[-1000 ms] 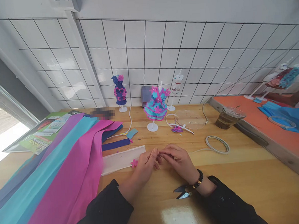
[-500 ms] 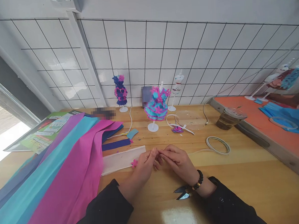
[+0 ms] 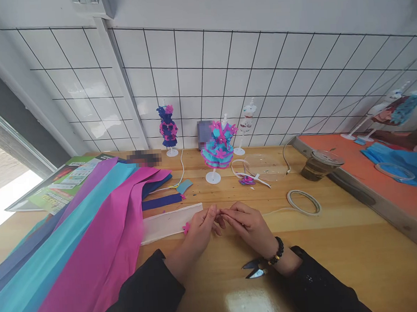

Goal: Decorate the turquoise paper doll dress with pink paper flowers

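My left hand (image 3: pixel 203 227) and my right hand (image 3: pixel 246 222) meet at the fingertips over the wooden table, both pinched. What lies between the fingers is too small to make out. Beside my left hand, a pink paper flower (image 3: pixel 186 228) rests at the edge of a white strip (image 3: pixel 166 224). Small scissors (image 3: pixel 255 269) lie open-bladed by my right wrist, partly hidden under it. Beyond my hands stands a small dress form in a turquoise and pink paper dress (image 3: pixel 218 148). A roll of narrow tape (image 3: pixel 303 203) lies to the right.
Long pink, turquoise and purple sheets (image 3: pixel 103 223) cover the table's left side. A dark blue strip (image 3: pixel 162 201) lies behind the white one. At the back stands another dressed form (image 3: pixel 168 125). A lidded cup (image 3: pixel 321 164) stands at right, near an orange surface (image 3: pixel 382 178).
My left hand's thumb and fingers have shifted slightly, and the fingertips of both hands are still together. The things on the table have not moved.
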